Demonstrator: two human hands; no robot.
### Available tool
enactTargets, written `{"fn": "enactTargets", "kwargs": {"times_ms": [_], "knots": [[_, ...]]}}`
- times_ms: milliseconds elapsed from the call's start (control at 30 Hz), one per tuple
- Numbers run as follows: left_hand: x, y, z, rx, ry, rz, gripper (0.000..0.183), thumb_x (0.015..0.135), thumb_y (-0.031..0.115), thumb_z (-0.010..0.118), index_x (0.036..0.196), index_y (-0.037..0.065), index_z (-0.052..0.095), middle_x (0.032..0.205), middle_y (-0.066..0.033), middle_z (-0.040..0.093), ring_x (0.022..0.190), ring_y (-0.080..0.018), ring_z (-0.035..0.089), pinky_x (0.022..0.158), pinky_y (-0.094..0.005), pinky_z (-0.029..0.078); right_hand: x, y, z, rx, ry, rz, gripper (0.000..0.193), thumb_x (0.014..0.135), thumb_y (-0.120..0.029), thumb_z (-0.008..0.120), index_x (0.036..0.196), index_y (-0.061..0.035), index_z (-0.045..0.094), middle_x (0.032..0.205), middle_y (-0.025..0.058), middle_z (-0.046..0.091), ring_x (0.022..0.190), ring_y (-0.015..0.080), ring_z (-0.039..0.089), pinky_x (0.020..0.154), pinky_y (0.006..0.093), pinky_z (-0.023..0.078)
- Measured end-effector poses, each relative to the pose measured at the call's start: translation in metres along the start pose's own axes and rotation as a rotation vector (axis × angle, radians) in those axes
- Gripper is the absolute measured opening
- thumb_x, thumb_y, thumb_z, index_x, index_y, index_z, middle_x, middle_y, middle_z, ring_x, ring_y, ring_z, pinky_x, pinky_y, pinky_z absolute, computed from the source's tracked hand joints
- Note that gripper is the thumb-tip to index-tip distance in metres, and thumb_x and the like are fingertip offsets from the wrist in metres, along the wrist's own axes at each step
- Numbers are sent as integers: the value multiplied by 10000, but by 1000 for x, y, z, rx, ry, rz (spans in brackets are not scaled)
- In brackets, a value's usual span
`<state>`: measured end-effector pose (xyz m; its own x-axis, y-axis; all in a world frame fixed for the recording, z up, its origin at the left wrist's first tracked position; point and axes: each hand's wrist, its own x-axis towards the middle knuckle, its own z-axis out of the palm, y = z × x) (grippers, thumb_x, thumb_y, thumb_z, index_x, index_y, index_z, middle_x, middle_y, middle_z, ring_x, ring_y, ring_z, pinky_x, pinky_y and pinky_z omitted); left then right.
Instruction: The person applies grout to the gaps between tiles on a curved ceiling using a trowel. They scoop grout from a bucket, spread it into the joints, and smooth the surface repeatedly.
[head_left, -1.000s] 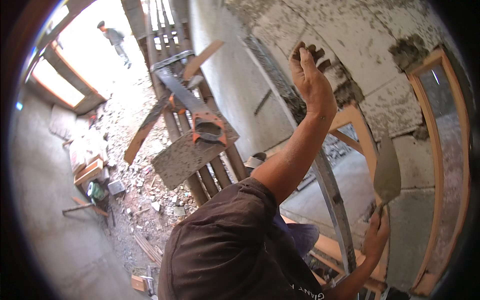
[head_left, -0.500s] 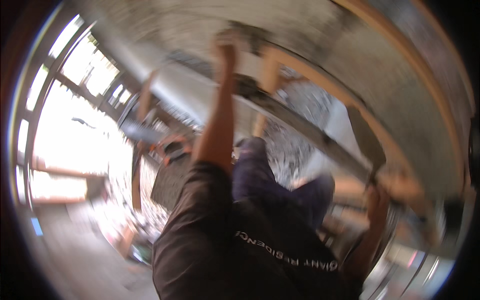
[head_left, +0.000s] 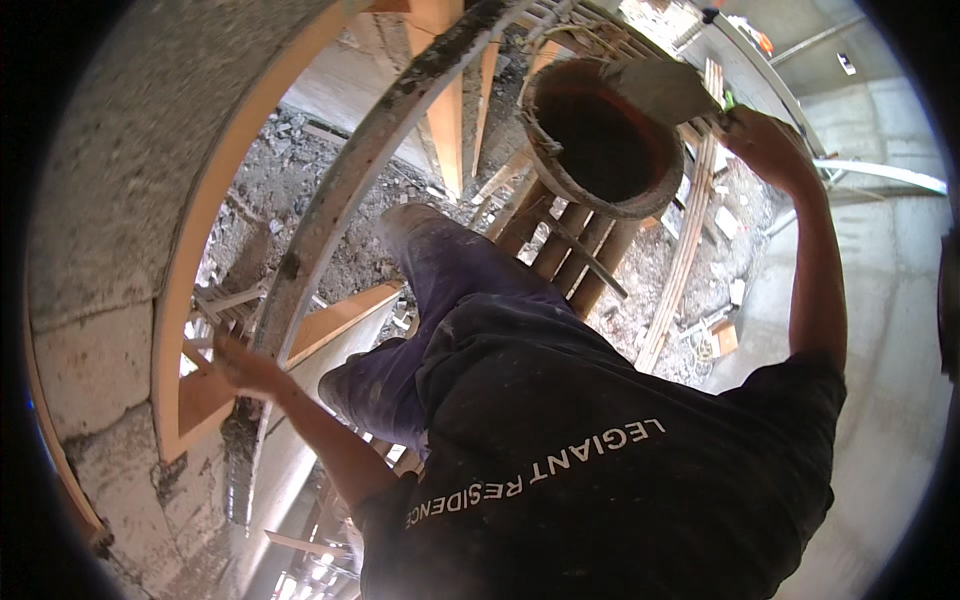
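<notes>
In the upper right, my right hand [head_left: 768, 145] is closed on the handle of a trowel [head_left: 660, 90]. The trowel's broad grey blade, coated with mortar, lies over the far right rim of a round, mortar-crusted bucket [head_left: 542, 150]. The bucket's inside is dark, with grey material low in it. My left hand [head_left: 243, 368] is at the left, in front of a long mortar-stained bar [head_left: 345, 195] and close to the wooden window frame [head_left: 185, 300]. Its fingers are blurred, and whether they touch the bar cannot be made out.
A rough grey wall [head_left: 120, 190] with exposed blocks [head_left: 100, 375] fills the left side. Beneath the bucket are wooden poles [head_left: 590, 250]. Rubble [head_left: 290, 165] covers the ground below, with long thin strips [head_left: 680, 260] lying across. A plain grey wall [head_left: 850, 290] rises at the right.
My view has swung round, from the wall and window opening to the bucket. The trowel, still in my right hand, is now over the bucket's rim. My left hand has come down from the wall.
</notes>
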<state>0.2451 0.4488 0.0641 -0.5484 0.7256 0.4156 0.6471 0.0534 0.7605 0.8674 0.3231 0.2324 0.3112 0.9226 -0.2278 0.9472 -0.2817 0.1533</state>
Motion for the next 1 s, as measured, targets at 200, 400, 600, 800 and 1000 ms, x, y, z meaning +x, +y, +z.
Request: {"fn": "enactTargets", "kwargs": {"times_ms": [200, 400, 600, 800, 1000], "knots": [[-102, 99, 123, -393, -706, 544, 284, 854, 154, 640, 1112, 37, 618, 1121, -141, 642, 1004, -303, 614, 886, -402, 471, 68, -6, 66, -391, -119, -160, 136, 763, -166, 620, 863, -97, 683, 811, 123, 680, 789, 290, 668, 707, 412, 529], [-201, 190, 159, -175, -1057, 1071, 540, 823, 288, 669, 1296, 79, 515, 1431, -130, 415, 1324, -268, 397, 1080, -525, 270, 112, -27, 102, -489, -27, -435, 56, 701, -147, 659, 673, -139, 706, 698, 72, 682, 727, 247, 690, 624, 374, 536], [-229, 182, 182, -135, -1196, 1094, 663, 828, 308, 663, 1382, 49, 407, 1493, -151, 321, 1361, -266, 353, 1096, -588, 199, 87, -47, 96, -512, -220, -605, 45, 696, -138, 671, 680, -158, 708, 708, 61, 690, 731, 228, 695, 620, 347, 534], [-227, 187, 181, -146, -1251, 1078, 686, 810, 286, 688, 1373, 14, 405, 1487, -178, 318, 1355, -285, 359, 1085, -596, 218, 84, -34, 79, -343, -287, -555, 59, 701, -122, 652, 710, -93, 702, 704, 112, 683, 734, 279, 692, 649, 405, 549], [-224, 190, 180, -152, -1296, 1053, 678, 816, 289, 685, 1368, 7, 409, 1478, -203, 318, 1340, -309, 374, 1077, -604, 229, 82, -31, 80, -175, -356, -519, 102, 668, -124, 624, 716, -60, 687, 680, 145, 661, 718, 329, 673, 634, 420, 539]]}}
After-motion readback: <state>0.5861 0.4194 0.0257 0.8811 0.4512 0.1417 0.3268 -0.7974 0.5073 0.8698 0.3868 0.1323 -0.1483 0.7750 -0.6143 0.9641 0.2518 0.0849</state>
